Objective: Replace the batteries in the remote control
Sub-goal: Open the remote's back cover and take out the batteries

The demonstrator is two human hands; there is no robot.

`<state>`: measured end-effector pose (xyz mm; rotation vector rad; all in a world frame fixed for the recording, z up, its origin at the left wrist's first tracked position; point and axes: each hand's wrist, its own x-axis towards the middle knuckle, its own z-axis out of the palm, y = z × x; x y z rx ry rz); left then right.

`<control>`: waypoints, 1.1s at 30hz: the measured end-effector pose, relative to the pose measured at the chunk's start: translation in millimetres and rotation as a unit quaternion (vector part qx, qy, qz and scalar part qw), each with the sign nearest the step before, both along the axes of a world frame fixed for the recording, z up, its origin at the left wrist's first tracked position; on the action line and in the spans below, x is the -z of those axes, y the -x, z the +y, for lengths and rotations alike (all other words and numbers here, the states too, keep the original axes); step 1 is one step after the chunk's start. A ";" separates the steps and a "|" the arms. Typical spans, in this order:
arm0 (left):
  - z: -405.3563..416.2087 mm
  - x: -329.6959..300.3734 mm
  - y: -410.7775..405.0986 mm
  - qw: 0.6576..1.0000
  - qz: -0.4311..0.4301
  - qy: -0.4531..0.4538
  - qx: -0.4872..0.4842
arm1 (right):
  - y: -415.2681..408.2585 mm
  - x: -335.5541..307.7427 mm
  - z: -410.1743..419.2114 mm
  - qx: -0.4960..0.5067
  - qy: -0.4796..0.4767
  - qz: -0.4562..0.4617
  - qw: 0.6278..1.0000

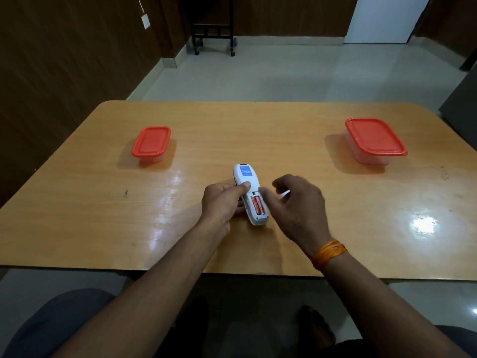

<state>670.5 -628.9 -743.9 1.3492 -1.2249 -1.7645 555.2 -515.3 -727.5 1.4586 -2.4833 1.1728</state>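
**Remote face-down, battery bay open**

Left hand (222,202) grips white remote (249,193), mid-table toward the near edge. Two orange batteries (258,204) seated. Right hand (296,205) beside it, fingers loosely apart. Two red-lidded containers (151,143) farther back.

the table (103,223) is wood-grain laminate, glossy, with bright glare patches. the remote (246,178) is smooth white plastic with a blue paper-like label. both boxes (151,144) (374,140) look like clear plastic under matt red lids. the wristband (327,253) is orange thread.
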 end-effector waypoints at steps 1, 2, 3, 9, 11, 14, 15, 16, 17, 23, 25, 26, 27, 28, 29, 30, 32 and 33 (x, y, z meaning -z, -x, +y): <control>0.2 0.6 -0.1 1.000 -0.005 -0.001 -0.004 | -7.4 1.6 0.8 -0.013 -0.035 -0.030 0.999; 0.5 1.5 -0.1 1.000 -0.008 -0.003 -0.009 | -14.0 5.2 1.2 -0.021 -0.075 -0.044 0.996; 1.5 2.7 -0.1 1.000 -0.008 -0.006 -0.011 | -19.7 10.0 1.3 -0.025 -0.110 -0.048 0.993; 6.2 -0.6 -4.4 0.996 -0.048 0.074 -0.019 | -29.1 27.8 -4.0 0.007 -0.100 -0.055 0.993; 7.0 -0.1 -8.1 0.982 -0.105 0.155 -0.021 | -34.0 29.5 -3.7 -0.003 -0.082 -0.044 0.996; 5.4 1.1 -11.7 0.961 -0.162 0.222 -0.016 | -40.1 33.7 -3.7 -0.014 -0.059 -0.014 0.998; 3.9 1.4 -12.4 0.956 -0.175 0.235 -0.011 | -40.8 35.5 -4.1 -0.016 -0.053 -0.006 0.998; 1.8 2.4 -13.1 0.952 -0.185 0.242 -0.006 | -41.5 37.4 -4.3 -0.019 -0.048 0.005 0.999; 0.5 3.1 -13.7 0.950 -0.192 0.247 -0.001 | -42.3 39.1 -4.8 -0.023 -0.044 0.015 0.999; -2.3 2.8 -16.7 0.948 -0.201 0.247 0.006 | -40.0 36.5 -4.1 -0.028 -0.075 -0.005 0.997; -2.1 0.5 -18.4 0.946 -0.204 0.251 0.012 | -39.1 34.2 -1.7 -0.030 -0.086 -0.009 0.996; -1.4 -1.1 -19.4 0.942 -0.209 0.262 0.014 | -38.5 32.9 -0.4 -0.031 -0.093 -0.009 0.995; -0.7 -2.5 -20.3 0.935 -0.218 0.280 0.017 | -37.4 31.8 0.8 -0.031 -0.100 -0.006 0.995; 0.6 -3.9 -21.0 0.923 -0.233 0.304 0.025 | -35.2 31.8 2.0 -0.032 -0.104 -0.001 0.994; 2.2 -5.4 -21.3 0.908 -0.252 0.332 0.040 | -32.4 31.9 3.1 -0.035 -0.106 0.008 0.994; 4.4 -6.2 -21.3 0.891 -0.270 0.360 0.059 | -29.3 32.6 4.3 -0.043 -0.104 0.019 0.994; 9.6 -7.6 -21.5 0.851 -0.308 0.412 0.105 | -24.2 34.5 6.8 -0.075 -0.085 0.035 0.993; 12.7 -8.7 -21.8 0.832 -0.326 0.432 0.123 | -22.7 34.9 7.5 -0.093 -0.075 0.038 0.992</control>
